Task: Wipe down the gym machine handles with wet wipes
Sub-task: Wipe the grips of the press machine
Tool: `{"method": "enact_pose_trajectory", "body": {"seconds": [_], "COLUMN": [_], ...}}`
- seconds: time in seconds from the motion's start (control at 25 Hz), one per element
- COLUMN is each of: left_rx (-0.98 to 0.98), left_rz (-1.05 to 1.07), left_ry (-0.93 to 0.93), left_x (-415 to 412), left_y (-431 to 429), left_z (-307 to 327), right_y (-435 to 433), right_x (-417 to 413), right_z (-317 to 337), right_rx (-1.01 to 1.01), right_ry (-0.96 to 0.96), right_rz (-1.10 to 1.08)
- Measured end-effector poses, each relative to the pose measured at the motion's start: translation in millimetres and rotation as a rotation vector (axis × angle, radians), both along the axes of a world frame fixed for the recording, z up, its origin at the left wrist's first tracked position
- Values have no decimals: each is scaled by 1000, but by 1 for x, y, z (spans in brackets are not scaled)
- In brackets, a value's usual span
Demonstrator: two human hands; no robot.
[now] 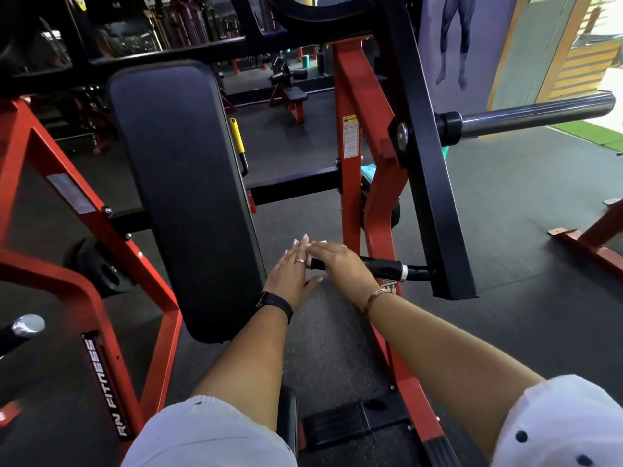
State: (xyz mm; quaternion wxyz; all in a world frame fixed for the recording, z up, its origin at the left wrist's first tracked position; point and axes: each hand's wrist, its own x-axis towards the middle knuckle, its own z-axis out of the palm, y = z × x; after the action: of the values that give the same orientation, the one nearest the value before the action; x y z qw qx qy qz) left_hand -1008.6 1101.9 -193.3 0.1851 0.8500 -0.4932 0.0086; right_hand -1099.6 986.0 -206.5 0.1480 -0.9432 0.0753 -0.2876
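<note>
The black handle (384, 266) of the red and black machine sticks out leftwards from a black lever arm (435, 183). My right hand (340, 264) lies over the handle's free end and holds a white wet wipe (315, 246) wrapped against the grip. Only the wipe's edges show past my fingers. My left hand (291, 274) is beside it with straight fingers, its fingertips touching the wipe at the handle's tip. A teal packet (368, 171) sits on the frame further back, partly hidden by the red upright.
A long black back pad (182, 197) stands just left of my hands. Red frame tubes (350, 183) rise behind the handle and on the far left. A chrome weight peg (536, 112) juts right. A second handle end (28, 325) shows at the lower left. Rubber floor lies below.
</note>
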Motion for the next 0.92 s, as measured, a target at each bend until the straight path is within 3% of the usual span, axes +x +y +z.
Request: {"method": "enact_pose_trajectory", "body": {"seconds": [0.2,0.32,0.44,0.56,0.68,0.76,0.84,0.92], "left_rx": [42,131,140,142,174,160,138,153], "left_rz": [-20,-104,-111,-77,-150,-179,-149,-131], "left_ry": [-77,-246,-249,-306,-489,-508,-478,-452], "left_x": [3,8,8,6,7,3,-4,-6], "left_y": [-1,-6,-12,-16,-16,-20,-25,-30], "left_z": [1,4,4,1,-3,-6,-8,-8], "right_y": [-35,-9,-13,-47,-50,-32,-18,-26], "right_x": [-30,-8,-42,-112,-120,-84,-56,-65], "right_z": [-4,8,-22,-56,-54,-37,-30,-39], "right_rx": [-50,-59,-262,-386,-229,-164,-301,-411], "right_ry": [2,26,35,120,74,-15,-3,42], "right_rz": [-210,-109,-21,-168,-379,-297,-125,-99]}}
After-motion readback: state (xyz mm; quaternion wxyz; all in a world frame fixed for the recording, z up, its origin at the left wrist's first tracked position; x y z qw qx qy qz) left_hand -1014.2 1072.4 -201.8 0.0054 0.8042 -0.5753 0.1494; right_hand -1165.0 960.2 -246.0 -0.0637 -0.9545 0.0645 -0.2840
